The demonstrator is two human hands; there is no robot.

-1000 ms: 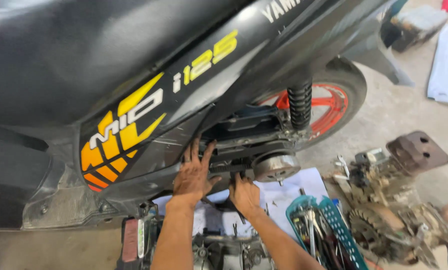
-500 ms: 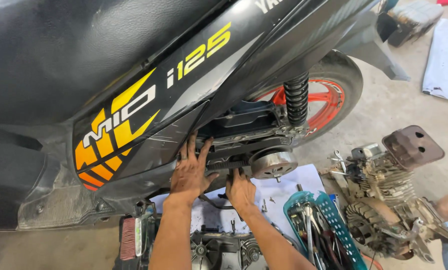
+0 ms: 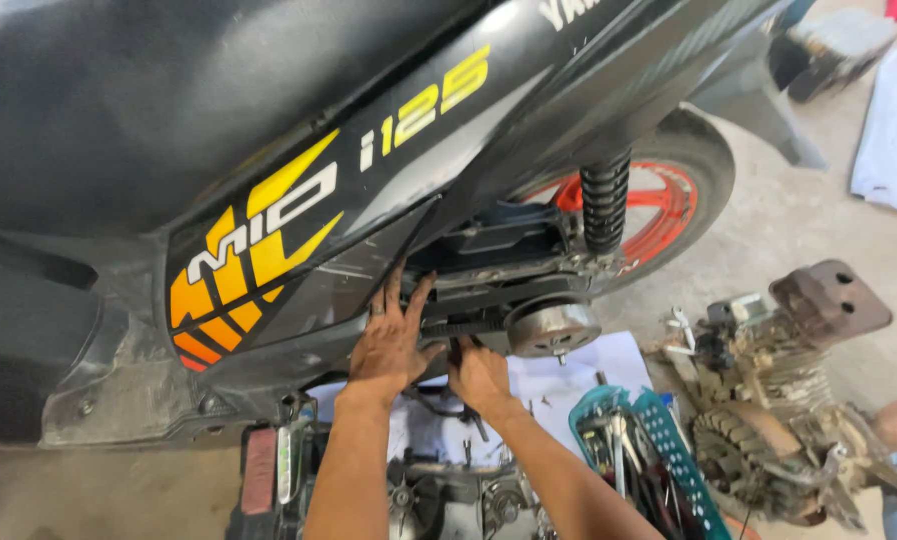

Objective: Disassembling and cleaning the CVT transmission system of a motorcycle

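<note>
A black scooter [image 3: 269, 120] with yellow and orange side graphics fills the upper view, its drive cover off. My left hand [image 3: 389, 340] lies flat, fingers spread, against the lower edge of the side panel. My right hand [image 3: 481, 375] reaches under the exposed black drive belt [image 3: 469, 326], fingers curled at it; what it grips is hidden. A round metal clutch drum [image 3: 554, 328] sits just right of both hands. Behind it stand the black shock spring [image 3: 605, 205] and the rear wheel with its orange rim [image 3: 669, 205].
A dismantled dirty engine [image 3: 779, 390] lies on the concrete floor at right. A teal plastic basket [image 3: 659, 445] of tools sits by my right forearm. White paper [image 3: 619, 365] is spread below the drum. Engine parts [image 3: 449, 500] lie under my arms. A blue cloth [image 3: 894, 140] lies far right.
The view has shifted slightly and drawn closer. Both hands stay at the belt area, the right one tucked a little deeper under the belt.
</note>
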